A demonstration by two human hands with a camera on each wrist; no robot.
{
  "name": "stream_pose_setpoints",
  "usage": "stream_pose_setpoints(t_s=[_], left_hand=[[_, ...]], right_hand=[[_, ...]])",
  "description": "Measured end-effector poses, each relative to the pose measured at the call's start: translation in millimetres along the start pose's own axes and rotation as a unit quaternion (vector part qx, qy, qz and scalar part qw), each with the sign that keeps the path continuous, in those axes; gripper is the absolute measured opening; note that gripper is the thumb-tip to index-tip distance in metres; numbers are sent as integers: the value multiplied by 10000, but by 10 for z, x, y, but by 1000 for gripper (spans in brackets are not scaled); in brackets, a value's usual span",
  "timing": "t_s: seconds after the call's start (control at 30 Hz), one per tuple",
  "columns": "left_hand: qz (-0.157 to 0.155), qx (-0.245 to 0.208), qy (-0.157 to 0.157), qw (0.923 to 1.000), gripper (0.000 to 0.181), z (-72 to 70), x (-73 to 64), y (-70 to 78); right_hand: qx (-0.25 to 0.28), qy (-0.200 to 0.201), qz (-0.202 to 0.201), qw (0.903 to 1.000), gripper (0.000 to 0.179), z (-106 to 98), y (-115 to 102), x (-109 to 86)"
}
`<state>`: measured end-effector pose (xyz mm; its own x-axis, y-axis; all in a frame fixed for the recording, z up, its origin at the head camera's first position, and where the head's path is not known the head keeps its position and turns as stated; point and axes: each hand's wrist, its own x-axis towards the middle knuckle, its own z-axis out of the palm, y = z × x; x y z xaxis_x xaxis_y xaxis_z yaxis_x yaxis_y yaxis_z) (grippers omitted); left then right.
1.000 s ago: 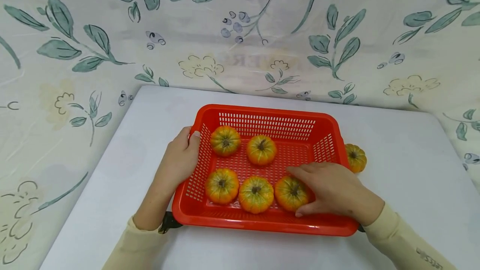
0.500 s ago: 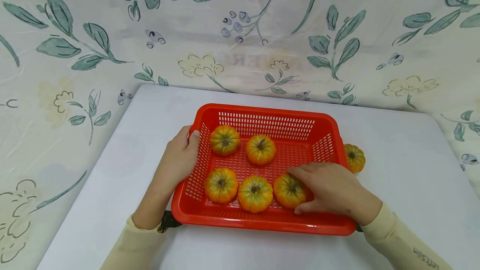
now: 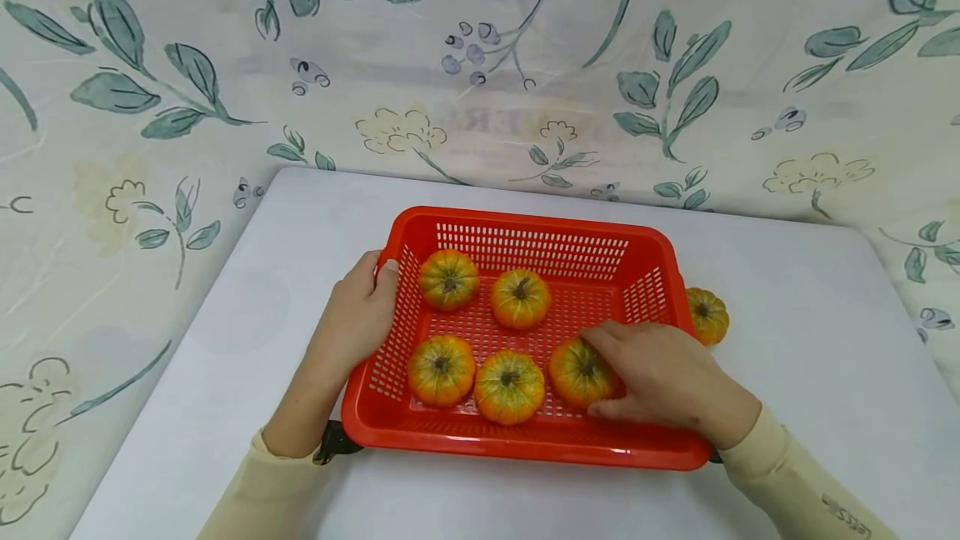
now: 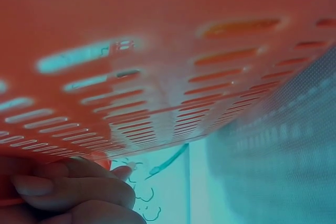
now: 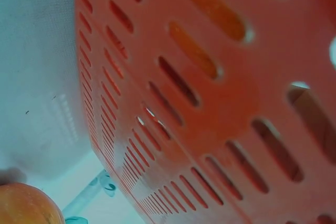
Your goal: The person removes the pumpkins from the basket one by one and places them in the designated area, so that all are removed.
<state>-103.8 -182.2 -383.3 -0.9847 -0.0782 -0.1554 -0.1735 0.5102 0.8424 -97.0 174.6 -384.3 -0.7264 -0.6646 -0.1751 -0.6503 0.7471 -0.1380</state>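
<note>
Finely slotted basket (image 3: pixel 525 447), ribbed pumpkins (image 3: pixel 510 387)

The basket (image 3: pixel 525 450) is totally bright red, pumpkins (image 3: pixel 510 387) are orange with yellowish streaks, surface (image 3: pixel 795 332) is plain white. Backdrop (image 3: pixel 525 132) past its far edge: off-white, green-and-purple floral print. Sleeves (image 3: pixel 262 486) are pale yellow.

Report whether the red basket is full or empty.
Neither: the red basket is partly filled. The head view shows five pumpkins inside and bare floor beside them.
</note>
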Motion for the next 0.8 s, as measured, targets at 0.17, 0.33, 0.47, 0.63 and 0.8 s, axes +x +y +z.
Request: stream_pose_setpoints(t_s=[0.17,0.33,0.47,0.63,0.8], left_hand=[[5,-52,5,10000,51,-7,-7,11],[-56,-63,-10,10000,51,2,-6,14],[-70,-46,-15,10000,51,8,-4,18],[-81,-38,-17,10000,51,4,-3,15],[-79,-18,-5,10000,52,-4,-6,14]], right_hand=[[54,105,-12,9999,79,-4,2,2],[98,272,-53,9996,80,6,9,-9],[167,343,-11,9993,82,11,12,-13],[302,420,28,9987,81,4,8,-16],[380,487,57,9981,81,1,7,-19]])
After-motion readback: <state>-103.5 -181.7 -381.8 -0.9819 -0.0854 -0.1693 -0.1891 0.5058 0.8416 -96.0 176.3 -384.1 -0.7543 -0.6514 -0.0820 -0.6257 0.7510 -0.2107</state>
